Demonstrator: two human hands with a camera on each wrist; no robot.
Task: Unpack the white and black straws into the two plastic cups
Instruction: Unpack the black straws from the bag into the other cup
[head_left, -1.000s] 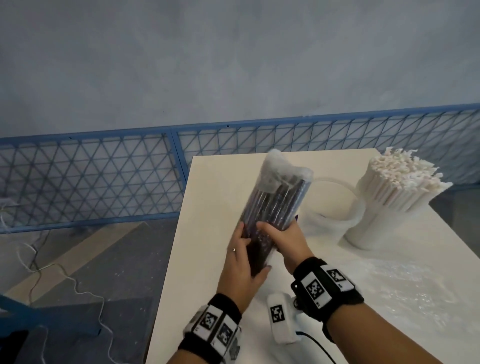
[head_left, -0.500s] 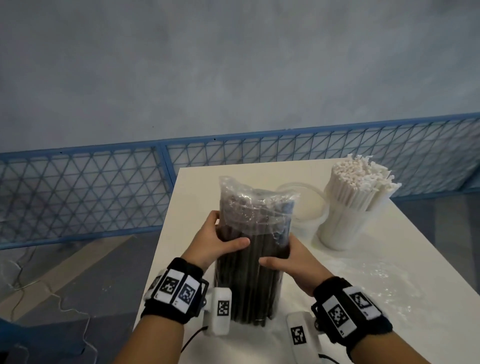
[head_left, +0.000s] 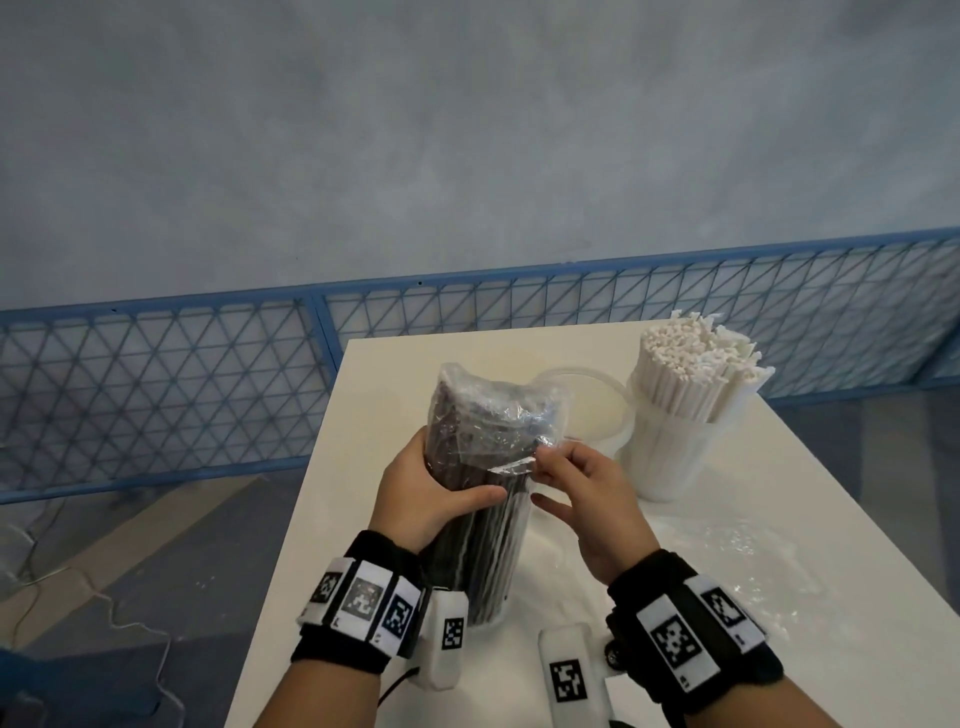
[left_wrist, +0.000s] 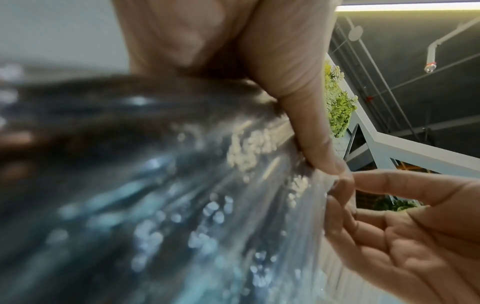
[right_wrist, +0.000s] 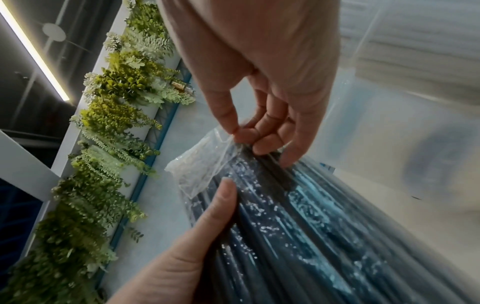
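From my remote seat I log: white worktop (head_left: 753, 519); cup of white straws (head_left: 680, 415) at its far right; empty plastic cup (head_left: 597, 405) just left of it; wrapped pack of black straws (head_left: 483, 499) upright near the front edge. My left hand (head_left: 426, 499) grasps the pack's middle; my right hand (head_left: 587, 499) pinches its clear wrap (right_wrist: 205, 164) with thumb and fingers (right_wrist: 249, 134)

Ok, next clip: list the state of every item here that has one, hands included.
black straws: upright on the table, still wrapped in clear film
clear film: loose flap pinched, not yet off
white straws: unwrapped, standing in a cup
white-straw cup: full
second cup: empty, behind the bundle
left hand: grips the bundle
right hand: pinches the film flap
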